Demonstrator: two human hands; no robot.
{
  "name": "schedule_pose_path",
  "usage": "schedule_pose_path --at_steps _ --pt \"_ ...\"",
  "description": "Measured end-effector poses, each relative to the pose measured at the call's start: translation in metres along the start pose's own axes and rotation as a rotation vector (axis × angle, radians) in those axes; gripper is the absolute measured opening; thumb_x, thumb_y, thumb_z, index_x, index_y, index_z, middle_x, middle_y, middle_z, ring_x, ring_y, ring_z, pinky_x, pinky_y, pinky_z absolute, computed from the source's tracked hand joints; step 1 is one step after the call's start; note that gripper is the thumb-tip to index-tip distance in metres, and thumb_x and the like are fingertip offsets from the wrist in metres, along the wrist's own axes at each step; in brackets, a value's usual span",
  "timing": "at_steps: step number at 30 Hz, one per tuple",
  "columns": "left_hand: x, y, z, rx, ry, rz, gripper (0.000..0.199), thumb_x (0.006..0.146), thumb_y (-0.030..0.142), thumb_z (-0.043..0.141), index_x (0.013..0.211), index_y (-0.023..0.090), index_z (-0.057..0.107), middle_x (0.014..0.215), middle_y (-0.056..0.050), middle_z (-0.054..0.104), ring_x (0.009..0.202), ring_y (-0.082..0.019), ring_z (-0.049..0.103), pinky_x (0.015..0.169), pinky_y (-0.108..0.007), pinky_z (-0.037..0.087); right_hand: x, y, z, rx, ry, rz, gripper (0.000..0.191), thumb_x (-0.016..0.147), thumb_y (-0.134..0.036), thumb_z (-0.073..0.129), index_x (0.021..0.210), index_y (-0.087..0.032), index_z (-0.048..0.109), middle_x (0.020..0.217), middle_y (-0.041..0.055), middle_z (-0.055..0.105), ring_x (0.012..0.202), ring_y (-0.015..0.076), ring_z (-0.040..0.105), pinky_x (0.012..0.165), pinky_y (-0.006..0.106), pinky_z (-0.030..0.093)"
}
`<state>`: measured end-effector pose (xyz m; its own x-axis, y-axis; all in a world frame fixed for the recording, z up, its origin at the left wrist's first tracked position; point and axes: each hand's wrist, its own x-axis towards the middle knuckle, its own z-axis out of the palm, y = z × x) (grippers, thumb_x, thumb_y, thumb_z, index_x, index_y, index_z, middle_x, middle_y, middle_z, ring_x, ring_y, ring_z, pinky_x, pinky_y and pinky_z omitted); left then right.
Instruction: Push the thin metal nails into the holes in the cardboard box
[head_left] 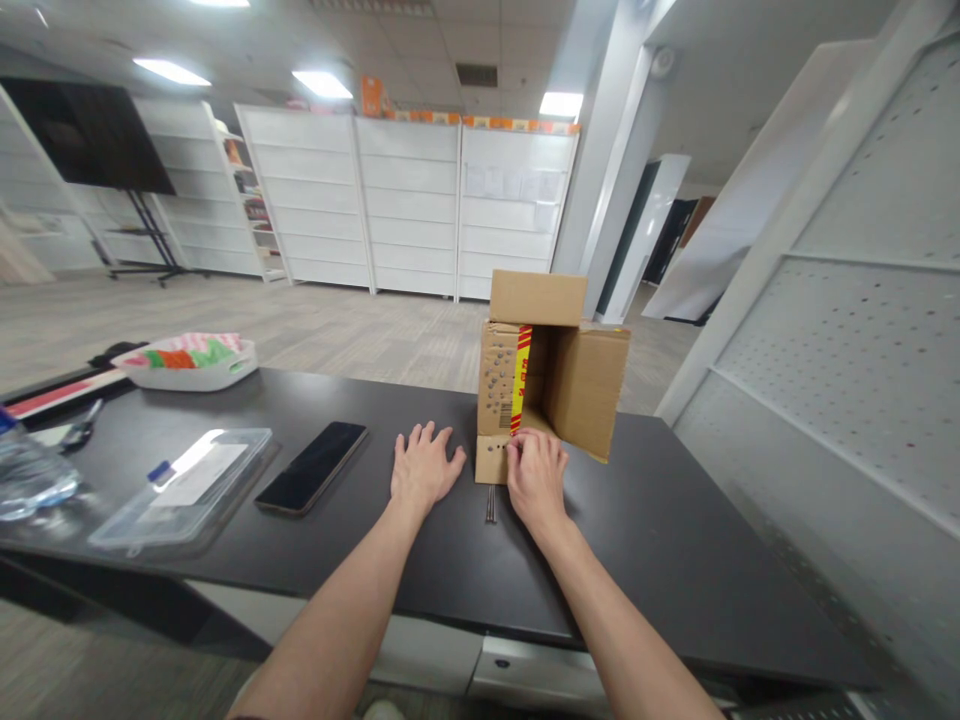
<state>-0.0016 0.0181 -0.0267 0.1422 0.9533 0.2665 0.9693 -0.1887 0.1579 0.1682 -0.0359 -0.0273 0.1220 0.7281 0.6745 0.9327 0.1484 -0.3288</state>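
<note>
A cardboard box (559, 375) stands on the dark table with its open side toward me and its flaps spread. Yellow and red tape (522, 375) runs down its left flap, beside many small round dark spots that look like screw heads or holes. At the lower flap (491, 460), my right hand (538, 475) has its fingers pinched together; whatever is between them is hidden. My left hand (424, 467) lies flat on the table left of the box, fingers spread, holding nothing. Several thin metal screws (490, 505) lie between my hands, just in front of the box.
A black phone (313, 468) and a clear plastic case (187, 485) lie to the left. Farther left are a water bottle (34, 470) and a white basket (195, 375) with colourful contents. A white perforated panel (862, 330) rises along the right side.
</note>
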Motion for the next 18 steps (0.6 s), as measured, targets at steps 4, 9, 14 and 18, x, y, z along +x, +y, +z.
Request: schedule_pose_path --at_steps 4,9,14,18 --pt "0.0010 -0.0012 0.0040 -0.003 0.016 0.009 0.052 0.087 0.050 0.036 0.130 0.027 0.052 0.142 -0.008 0.043 0.132 -0.030 0.032 0.109 -0.051 0.019 -0.0018 -0.0021 -0.0028 0.007 -0.015 -0.008 0.018 0.094 -0.025 0.038 0.094 -0.018 0.053 0.102 0.0098 0.059 0.097 0.0250 0.045 0.083 0.037 0.030" --pt "0.0004 -0.0019 0.0043 -0.003 0.022 0.014 0.052 0.087 0.050 0.036 0.131 0.027 0.051 0.142 -0.008 0.043 0.133 -0.030 0.032 0.109 -0.051 0.019 -0.0027 -0.0013 -0.0049 0.017 -0.047 -0.022 0.018 0.095 -0.026 0.037 0.094 -0.017 0.053 0.095 0.0084 0.060 0.092 0.0238 0.048 0.081 0.036 0.030" --pt "-0.0002 -0.0019 0.0023 -0.007 0.020 0.018 0.051 0.087 0.051 0.037 0.130 0.027 0.052 0.142 -0.008 0.044 0.133 -0.030 0.033 0.109 -0.051 0.020 -0.0034 -0.0013 -0.0056 0.069 -0.049 -0.036 0.016 0.091 -0.026 0.041 0.095 -0.017 0.053 0.094 0.0082 0.059 0.091 0.0234 0.049 0.081 0.035 0.030" --pt "-0.0002 -0.0021 0.0036 0.000 0.021 0.015 0.051 0.087 0.050 0.037 0.130 0.027 0.051 0.142 -0.008 0.043 0.133 -0.029 0.032 0.109 -0.051 0.020 -0.0039 0.0004 -0.0042 0.100 -0.041 -0.046 0.016 0.085 -0.019 0.044 0.097 -0.017 0.054 0.096 0.0079 0.059 0.093 0.0233 0.049 0.083 0.035 0.031"
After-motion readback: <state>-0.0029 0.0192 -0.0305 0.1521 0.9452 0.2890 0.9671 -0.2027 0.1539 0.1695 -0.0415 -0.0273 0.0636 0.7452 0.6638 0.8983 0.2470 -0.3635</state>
